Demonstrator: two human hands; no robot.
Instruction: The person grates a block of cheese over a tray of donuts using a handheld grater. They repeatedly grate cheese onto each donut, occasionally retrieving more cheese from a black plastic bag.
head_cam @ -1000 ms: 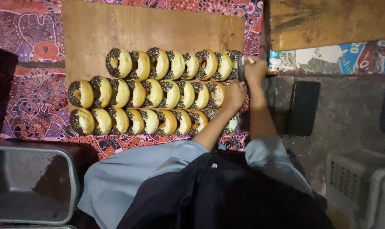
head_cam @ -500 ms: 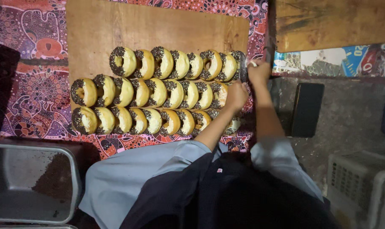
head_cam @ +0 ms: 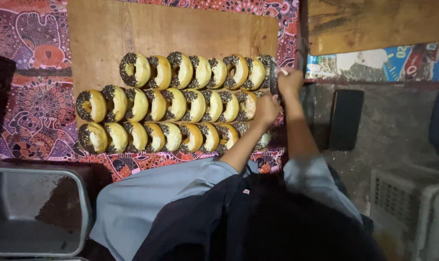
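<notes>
Patterned red cloth (head_cam: pixel 31 111) under a wooden board (head_cam: pixel 171 34), three overlapping rows of sprinkle-edged doughnuts (head_cam: pixel 180 104) on it. Left hand (head_cam: pixel 266 108) rests curled on the right end of the middle row; right hand (head_cam: pixel 290 82) pinches a small pale object beside the top row's last doughnut. Best handled lightly, steadying neighbours so the rows don't topple.

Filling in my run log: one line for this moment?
left hand: on doughnuts | right hand: at top row's end | wooden board
</notes>
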